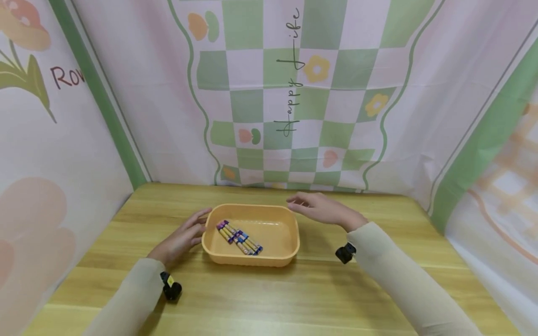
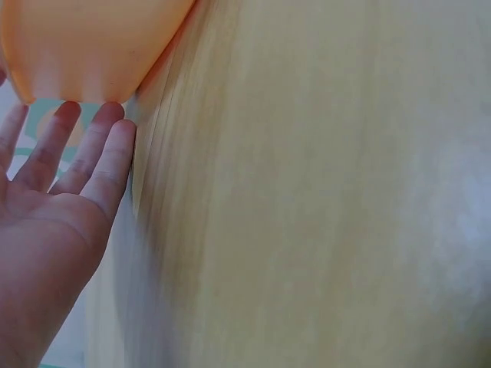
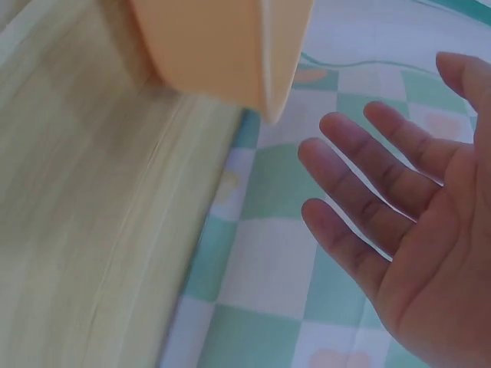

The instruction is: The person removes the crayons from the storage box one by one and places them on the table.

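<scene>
Patterned cloth walls (image 1: 168, 121) are enclosing a wood-grained table (image 1: 269, 298).
The back cloth (image 1: 277, 102) is showing green-and-white checks (image 1: 242, 24) and sideways "Happy Life" lettering (image 1: 291, 61); the left cloth (image 1: 63, 154) is bearing large peach blooms (image 1: 38, 205), the right cloth (image 1: 508, 186) orange plaid; pale light is reflecting off the tabletop.

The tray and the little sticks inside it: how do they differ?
Size: the tray is wide and hollow, while each of the sticks is small and slim.
Look: the tray is plain yellow-orange; the sticks are patterned, with yellowish middles and purple or blue ends.
Pose: the tray stands lengthwise from left to right on the table, but the sticks lie slantwise on its floor.
Both share some yellowish colour.
</scene>
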`<state>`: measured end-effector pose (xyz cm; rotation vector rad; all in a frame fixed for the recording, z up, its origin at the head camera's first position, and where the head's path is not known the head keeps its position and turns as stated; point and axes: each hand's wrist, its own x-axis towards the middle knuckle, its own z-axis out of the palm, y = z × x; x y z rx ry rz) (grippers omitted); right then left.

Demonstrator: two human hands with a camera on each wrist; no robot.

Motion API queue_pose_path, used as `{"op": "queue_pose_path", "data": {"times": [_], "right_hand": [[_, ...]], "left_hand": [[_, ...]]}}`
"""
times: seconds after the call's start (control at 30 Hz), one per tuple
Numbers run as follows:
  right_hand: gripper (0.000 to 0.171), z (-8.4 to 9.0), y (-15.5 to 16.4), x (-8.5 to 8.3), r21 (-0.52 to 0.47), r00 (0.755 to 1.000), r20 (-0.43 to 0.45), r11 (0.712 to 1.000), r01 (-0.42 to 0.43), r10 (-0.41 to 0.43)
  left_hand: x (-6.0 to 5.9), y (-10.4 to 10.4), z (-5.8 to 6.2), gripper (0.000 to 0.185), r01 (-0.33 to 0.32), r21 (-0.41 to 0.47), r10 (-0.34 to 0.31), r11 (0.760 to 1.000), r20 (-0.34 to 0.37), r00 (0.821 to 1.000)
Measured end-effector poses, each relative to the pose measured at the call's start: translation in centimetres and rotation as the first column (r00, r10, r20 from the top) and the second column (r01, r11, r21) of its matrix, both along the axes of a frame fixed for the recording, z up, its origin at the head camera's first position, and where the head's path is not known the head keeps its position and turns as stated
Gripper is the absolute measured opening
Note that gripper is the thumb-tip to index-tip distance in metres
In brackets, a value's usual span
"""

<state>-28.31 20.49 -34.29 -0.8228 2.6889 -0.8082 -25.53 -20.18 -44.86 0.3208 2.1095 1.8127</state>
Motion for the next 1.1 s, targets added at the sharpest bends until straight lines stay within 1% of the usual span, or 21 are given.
{"op": "queue_pose_path", "data": {"times": [0.2, 0.37, 0.53, 0.7, 0.77, 0.93, 1.0, 1.1], "right_hand": [[0.051, 0.2, -2.2, -1.0, 0.007, 0.994, 0.072, 0.996, -0.084, 0.083], [0.054, 0.3, -4.4, -2.1, 0.013, 0.983, 0.122, 0.99, -0.142, 0.139], [0.056, -0.3, -6.1, -3.2, 0.02, 0.969, 0.184, 0.985, -0.169, 0.162], [0.054, -1.2, -7.7, -4.0, 0.037, 0.957, 0.219, 0.979, -0.202, 0.19], [0.051, -1.5, -8.3, -4.3, 0.047, 0.952, 0.237, 0.976, -0.211, 0.195], [0.048, -1.9, -9.7, -4.4, 0.06, 0.928, 0.337, 0.979, -0.192, 0.161], [0.048, -2.0, -10.1, -4.4, 0.052, 0.915, 0.376, 0.983, -0.178, 0.146], [0.047, -2.3, -10.4, -4.4, 0.039, 0.901, 0.411, 0.985, -0.168, 0.138]], "left_hand": [[-0.2, -0.1, -0.1, 0.059, -0.001, -0.009, 0.001, 1.0, 0.003, 1.0], [-0.2, -0.2, -0.1, 0.06, 0.006, -0.002, -0.006, 1.0, 0.002, 1.0], [-0.1, -0.1, -0.1, 0.062, 0.009, 0.009, -0.009, 1.0, 0.005, 1.0], [0.1, 0.0, 0.2, 0.062, 0.011, -0.001, -0.011, 1.0, 0.004, 1.0], [0.1, 0.0, 0.2, 0.062, 0.012, -0.002, -0.012, 1.0, 0.003, 1.0], [0.0, 0.0, 0.2, 0.061, 0.008, 0.0, -0.008, 1.0, 0.003, 1.0], [0.0, 0.0, 0.1, 0.061, 0.009, 0.003, -0.009, 1.0, 0.003, 1.0], [-0.1, 0.0, 0.0, 0.062, 0.014, 0.008, -0.014, 1.0, 0.001, 1.0]]}}
